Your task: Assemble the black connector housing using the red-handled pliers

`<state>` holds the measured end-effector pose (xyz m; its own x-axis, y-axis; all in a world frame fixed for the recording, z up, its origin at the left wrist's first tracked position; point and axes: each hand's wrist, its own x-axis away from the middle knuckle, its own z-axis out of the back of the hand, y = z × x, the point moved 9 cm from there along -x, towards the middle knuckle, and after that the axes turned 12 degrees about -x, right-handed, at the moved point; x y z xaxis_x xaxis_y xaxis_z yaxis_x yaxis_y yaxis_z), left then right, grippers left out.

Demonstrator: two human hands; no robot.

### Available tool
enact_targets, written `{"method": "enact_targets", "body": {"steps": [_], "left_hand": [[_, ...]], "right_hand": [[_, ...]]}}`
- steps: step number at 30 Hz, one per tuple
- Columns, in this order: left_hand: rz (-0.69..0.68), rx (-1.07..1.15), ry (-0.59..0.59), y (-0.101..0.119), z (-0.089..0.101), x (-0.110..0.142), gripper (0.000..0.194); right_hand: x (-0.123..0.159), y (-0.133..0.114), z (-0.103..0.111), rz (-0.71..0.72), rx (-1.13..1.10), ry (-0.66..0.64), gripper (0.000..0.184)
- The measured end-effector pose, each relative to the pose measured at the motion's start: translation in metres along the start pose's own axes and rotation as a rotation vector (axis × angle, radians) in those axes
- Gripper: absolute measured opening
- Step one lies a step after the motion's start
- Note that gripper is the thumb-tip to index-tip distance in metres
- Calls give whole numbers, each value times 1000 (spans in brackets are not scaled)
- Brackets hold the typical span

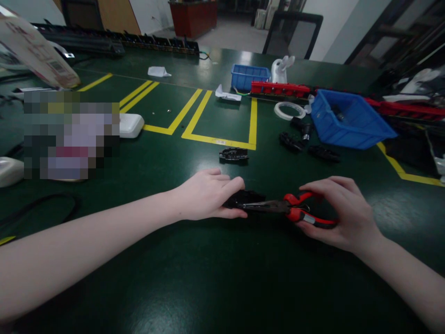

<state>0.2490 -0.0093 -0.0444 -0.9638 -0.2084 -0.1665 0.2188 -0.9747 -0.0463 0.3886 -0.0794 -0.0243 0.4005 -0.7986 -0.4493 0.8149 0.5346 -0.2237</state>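
My left hand [208, 195] is closed on a small black plastic part [246, 198] and presses it against the dark green table [222, 278]. My right hand [339, 211] grips the red handles of a pair of pliers [295, 208]. The pliers' dark jaws point left and meet the black part between my hands. Another black part [233, 154] lies alone just beyond, near a yellow floor-tape line. My fingers hide most of the held part.
A large blue bin [351, 121] stands at the right with several black parts [294, 139] in front of it. Farther back are a small blue bin [249, 76], red strips [280, 88], a tape roll [289, 110] and a white box [131, 125]. A blurred area lies at left.
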Motion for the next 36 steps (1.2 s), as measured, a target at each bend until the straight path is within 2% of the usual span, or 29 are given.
{"method": "enact_targets", "body": {"steps": [23,36], "left_hand": [[31,33,-22,-3,-1,0,39],[31,33,-34,-3,-3,0,39]], "right_hand": [[4,8,7,16,-25,55,42],[7,11,12,-46,-74,126,46]]}}
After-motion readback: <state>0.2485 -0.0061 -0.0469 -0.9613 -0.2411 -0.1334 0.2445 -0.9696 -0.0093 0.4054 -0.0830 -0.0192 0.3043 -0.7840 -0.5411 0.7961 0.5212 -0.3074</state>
